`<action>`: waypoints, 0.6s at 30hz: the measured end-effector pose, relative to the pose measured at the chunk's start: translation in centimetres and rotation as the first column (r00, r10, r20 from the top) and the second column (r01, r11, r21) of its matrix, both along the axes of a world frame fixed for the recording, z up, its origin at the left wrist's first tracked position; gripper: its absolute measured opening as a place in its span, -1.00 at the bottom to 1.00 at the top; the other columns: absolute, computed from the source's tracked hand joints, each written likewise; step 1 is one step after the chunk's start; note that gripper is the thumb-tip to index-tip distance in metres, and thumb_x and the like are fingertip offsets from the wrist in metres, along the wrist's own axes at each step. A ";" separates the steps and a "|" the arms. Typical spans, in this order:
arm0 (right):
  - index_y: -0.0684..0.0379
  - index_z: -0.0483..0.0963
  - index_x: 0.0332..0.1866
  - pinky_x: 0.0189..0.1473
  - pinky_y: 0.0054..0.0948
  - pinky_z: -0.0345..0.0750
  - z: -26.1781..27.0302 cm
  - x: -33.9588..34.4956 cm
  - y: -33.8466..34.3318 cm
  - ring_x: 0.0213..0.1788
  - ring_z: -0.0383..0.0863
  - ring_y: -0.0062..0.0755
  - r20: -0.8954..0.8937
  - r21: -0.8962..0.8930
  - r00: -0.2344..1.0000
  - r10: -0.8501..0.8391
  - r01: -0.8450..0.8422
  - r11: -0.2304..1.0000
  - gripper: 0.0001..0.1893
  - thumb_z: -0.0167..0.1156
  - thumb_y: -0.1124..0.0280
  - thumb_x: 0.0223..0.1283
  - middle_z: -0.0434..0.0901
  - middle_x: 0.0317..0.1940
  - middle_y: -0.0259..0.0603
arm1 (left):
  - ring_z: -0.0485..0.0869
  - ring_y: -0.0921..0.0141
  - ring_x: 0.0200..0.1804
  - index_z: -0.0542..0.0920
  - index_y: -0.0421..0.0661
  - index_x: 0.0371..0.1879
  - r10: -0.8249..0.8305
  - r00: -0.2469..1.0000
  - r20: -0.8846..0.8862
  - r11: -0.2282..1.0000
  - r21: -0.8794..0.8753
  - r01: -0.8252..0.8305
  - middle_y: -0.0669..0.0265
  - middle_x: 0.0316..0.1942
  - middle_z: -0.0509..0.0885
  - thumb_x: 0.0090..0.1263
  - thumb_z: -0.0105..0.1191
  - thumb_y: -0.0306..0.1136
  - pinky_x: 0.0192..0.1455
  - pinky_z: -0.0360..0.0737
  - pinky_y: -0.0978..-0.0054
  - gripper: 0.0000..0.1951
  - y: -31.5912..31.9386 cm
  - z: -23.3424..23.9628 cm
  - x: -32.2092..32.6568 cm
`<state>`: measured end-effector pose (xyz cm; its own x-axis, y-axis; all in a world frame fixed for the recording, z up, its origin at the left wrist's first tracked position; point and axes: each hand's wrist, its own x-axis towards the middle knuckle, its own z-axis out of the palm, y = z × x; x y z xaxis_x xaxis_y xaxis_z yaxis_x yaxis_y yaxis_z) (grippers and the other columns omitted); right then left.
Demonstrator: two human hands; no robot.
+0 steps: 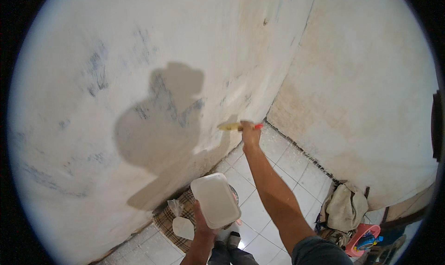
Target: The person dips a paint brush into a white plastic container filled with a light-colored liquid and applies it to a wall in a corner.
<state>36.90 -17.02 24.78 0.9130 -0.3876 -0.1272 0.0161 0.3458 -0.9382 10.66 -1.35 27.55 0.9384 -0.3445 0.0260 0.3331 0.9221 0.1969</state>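
My right hand (251,136) grips a paintbrush (231,126) with a red handle end, its pale bristles pointing left at the lower part of the left wall (167,32). Whether the bristles touch the wall I cannot tell. Held in my left hand (204,218) is a rectangular white plastic tub (216,200) with whitish contents, above the floor. Dark smears mark the whitish wall, and my shadow falls across it. Below the tub lies a checked cloth (189,202), and a clear plastic bag of white material (183,227) rests on it.
A second stained wall (361,80) meets the first at a corner. White tiles (252,186) cover the floor, with specks near the corner. At lower right sit a beige fabric bag (344,207) and a pink plastic object (358,239) with a blue item in it.
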 end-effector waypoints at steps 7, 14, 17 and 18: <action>0.37 0.61 -0.33 -0.23 -0.40 0.45 33.5 4.0 3.2 -0.35 0.48 -0.39 0.722 -0.181 0.688 -0.075 0.292 0.939 -0.72 0.16 0.30 0.26 0.58 -0.42 -0.19 | 0.57 -0.05 0.00 0.25 0.00 0.41 -0.018 0.995 -0.098 0.984 -0.179 0.000 -0.15 0.09 0.46 0.16 0.09 0.43 -0.31 0.66 -0.35 -0.06 1.0 3.8 -0.4; 0.10 0.50 0.11 -0.41 -0.63 0.44 23.4 5.6 3.1 -0.41 0.43 -0.63 0.694 0.332 0.718 0.061 -0.394 0.857 -0.70 0.10 0.19 0.42 0.53 -0.31 -0.43 | 0.56 -0.05 0.03 0.23 0.01 0.43 -0.002 0.990 -0.143 0.992 -0.126 -0.016 -0.12 0.11 0.45 0.16 0.10 0.41 -0.29 0.66 -0.38 -0.04 1.3 2.1 -0.8; 0.03 0.52 0.10 -0.47 -0.68 0.44 6.5 2.1 3.4 -0.46 0.45 -0.69 0.299 0.634 0.954 0.032 -0.224 0.740 -0.71 0.10 0.15 0.43 0.57 -0.29 -0.50 | 0.57 -0.06 0.03 0.22 0.00 0.44 -0.052 0.992 -0.115 0.981 -0.191 0.029 -0.11 0.13 0.46 0.17 0.11 0.39 -0.30 0.65 -0.38 -0.05 0.8 0.4 -0.5; 0.04 0.54 0.04 -0.51 -0.67 0.42 0.7 0.6 2.4 -0.50 0.43 -0.71 0.185 0.580 0.981 0.055 -0.154 0.800 -0.74 0.13 0.16 0.40 0.59 -0.30 -0.52 | 0.58 -0.05 0.02 0.22 -0.01 0.44 0.002 0.987 -0.160 0.996 -0.086 -0.016 -0.11 0.13 0.46 0.17 0.12 0.38 -0.29 0.65 -0.37 -0.04 0.0 -0.3 -0.9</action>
<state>37.48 -14.62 25.49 0.9704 -0.1838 -0.1566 0.0716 0.8384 -0.5404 9.75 -1.32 27.22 0.9360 -0.3388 -0.0953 0.3453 0.9365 0.0614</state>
